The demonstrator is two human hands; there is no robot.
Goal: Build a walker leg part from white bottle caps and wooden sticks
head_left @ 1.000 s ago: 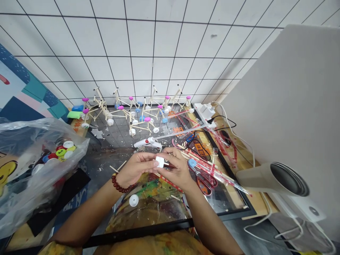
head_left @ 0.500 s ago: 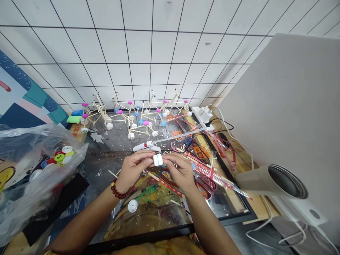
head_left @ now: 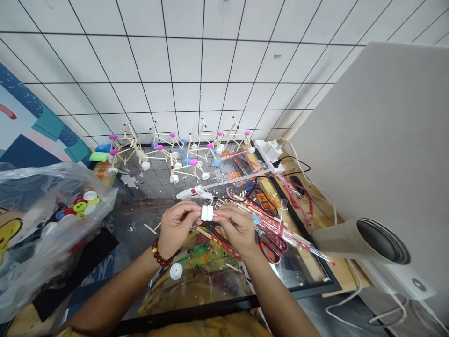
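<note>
Two white bottle caps, pressed face to face, sit between my fingertips above the table. My left hand pinches them from the left side. From the right, my right hand is closed with its fingertips against the caps; a short bit of pale stick seems to show there. Another white bottle cap lies on the glass tabletop by my left wrist. Just beyond my hands rests a white glue gun. Red-handled scissors lie beside my right hand.
Several small stick-built bicycle models with cap wheels stand along the back. At left is a clear plastic bag of coloured caps. Wrapped stick bundles, a power strip with cables and a beige cylindrical device lie to the right.
The paired caps have shifted very slightly left and turned a little between my fingers. Both hands keep nearly the same place, and the view has moved slightly.
</note>
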